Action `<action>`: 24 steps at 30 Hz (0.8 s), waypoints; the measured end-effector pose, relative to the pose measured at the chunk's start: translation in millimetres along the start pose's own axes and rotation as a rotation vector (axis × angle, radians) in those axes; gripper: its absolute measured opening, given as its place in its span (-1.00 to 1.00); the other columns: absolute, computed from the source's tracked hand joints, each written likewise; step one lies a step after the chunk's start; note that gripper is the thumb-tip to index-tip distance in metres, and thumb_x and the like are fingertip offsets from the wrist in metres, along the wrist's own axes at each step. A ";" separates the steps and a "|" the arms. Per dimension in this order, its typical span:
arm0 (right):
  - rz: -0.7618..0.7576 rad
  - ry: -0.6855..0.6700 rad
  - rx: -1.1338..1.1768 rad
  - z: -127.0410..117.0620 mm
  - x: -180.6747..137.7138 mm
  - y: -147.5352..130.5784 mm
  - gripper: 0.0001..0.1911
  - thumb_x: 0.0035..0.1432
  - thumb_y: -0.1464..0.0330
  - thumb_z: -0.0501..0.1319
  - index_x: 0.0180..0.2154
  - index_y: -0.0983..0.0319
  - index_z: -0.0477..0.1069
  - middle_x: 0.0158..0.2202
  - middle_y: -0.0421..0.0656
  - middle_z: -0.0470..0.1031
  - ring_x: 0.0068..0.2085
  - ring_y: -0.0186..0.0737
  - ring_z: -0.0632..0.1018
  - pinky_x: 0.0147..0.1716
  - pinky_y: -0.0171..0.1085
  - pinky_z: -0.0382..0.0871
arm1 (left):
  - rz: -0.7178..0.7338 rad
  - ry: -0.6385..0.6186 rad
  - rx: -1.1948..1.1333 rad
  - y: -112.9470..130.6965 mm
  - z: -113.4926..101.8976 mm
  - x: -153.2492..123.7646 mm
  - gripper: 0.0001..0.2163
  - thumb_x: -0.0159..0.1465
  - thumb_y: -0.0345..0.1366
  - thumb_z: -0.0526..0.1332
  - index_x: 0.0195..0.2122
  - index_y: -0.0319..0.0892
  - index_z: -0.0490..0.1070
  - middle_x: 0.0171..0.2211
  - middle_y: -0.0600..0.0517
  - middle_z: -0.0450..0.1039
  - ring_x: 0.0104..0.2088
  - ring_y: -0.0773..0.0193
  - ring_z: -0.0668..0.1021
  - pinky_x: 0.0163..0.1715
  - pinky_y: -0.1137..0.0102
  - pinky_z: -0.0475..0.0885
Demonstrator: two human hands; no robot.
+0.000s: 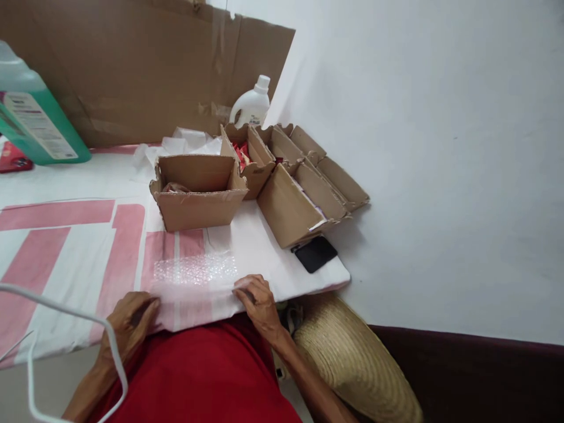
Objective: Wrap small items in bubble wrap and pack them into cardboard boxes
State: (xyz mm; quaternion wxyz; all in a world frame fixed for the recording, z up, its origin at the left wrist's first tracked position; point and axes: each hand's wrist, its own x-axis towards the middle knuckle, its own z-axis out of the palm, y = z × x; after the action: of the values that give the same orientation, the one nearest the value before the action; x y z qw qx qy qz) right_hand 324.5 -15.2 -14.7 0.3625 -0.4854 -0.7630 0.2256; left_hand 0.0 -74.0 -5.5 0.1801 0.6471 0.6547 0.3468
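A clear sheet of bubble wrap (196, 269) lies on the pink-and-white tablecloth near the table's front edge. Its near edge is stretched between my two hands and looks smeared or cloudy. My left hand (132, 320) pinches the near left corner, thumb against the curled fingers. At the near right corner, my right hand (258, 299) grips the wrap between thumb and forefinger. Just beyond the wrap stands an open cardboard box (198, 208) with something brownish inside.
More cardboard boxes (293, 205) cluster at the right, one with red packets (242, 155). A black phone (316, 254) lies by the table's right corner. Behind are a white jug (253, 106) and a green-liquid bottle (48, 117). A white cable (110, 335) loops before my left arm; a straw hat (348, 352) hangs lower right.
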 end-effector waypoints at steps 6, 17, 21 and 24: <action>0.164 0.147 -0.150 24.0 3.9 -16.6 -0.74 0.42 0.32 0.14 -0.38 0.20 0.34 -0.36 -0.19 0.42 -0.23 -0.16 0.38 -0.18 -0.19 0.18 | -0.077 0.127 0.096 16.9 11.3 4.8 -0.67 0.34 0.01 0.15 -0.19 -0.13 0.53 -0.33 0.00 0.58 -0.28 0.15 0.59 -0.21 0.29 0.49; 0.208 0.184 -0.229 28.6 12.3 -16.1 -0.72 0.34 0.36 0.26 -0.45 0.19 0.29 -0.37 -0.20 0.41 -0.22 -0.14 0.36 -0.17 -0.20 0.19 | -0.126 0.119 0.187 19.5 14.9 12.4 -0.64 0.33 0.03 0.08 -0.21 -0.14 0.49 -0.39 0.00 0.53 -0.34 0.15 0.56 -0.26 0.28 0.45; 0.200 0.206 -0.338 29.4 15.6 -16.9 -0.81 0.34 0.35 0.25 -0.36 0.19 0.33 -0.33 -0.16 0.43 -0.22 -0.11 0.37 -0.18 -0.18 0.23 | -0.209 0.122 0.243 28.4 13.5 13.6 -0.55 0.34 0.08 0.03 -0.05 -0.19 0.43 -0.27 -0.07 0.54 -0.28 0.12 0.58 -0.29 0.28 0.45; 0.074 0.221 -0.537 33.2 17.2 -23.1 -0.96 0.37 0.40 0.17 -0.19 0.24 0.38 -0.22 -0.05 0.46 -0.19 -0.05 0.38 -0.21 -0.15 0.23 | -0.273 0.044 0.380 40.9 7.7 16.5 -0.55 0.36 0.07 -0.04 -0.08 -0.20 0.41 -0.17 -0.13 0.54 -0.18 0.05 0.59 -0.29 0.27 0.42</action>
State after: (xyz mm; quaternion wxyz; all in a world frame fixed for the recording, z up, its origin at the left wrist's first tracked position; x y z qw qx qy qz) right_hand 281.0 -9.2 -13.9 0.2935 -0.6131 -0.7331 -0.0253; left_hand 33.2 -59.5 20.8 0.0859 0.5670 0.7935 0.2036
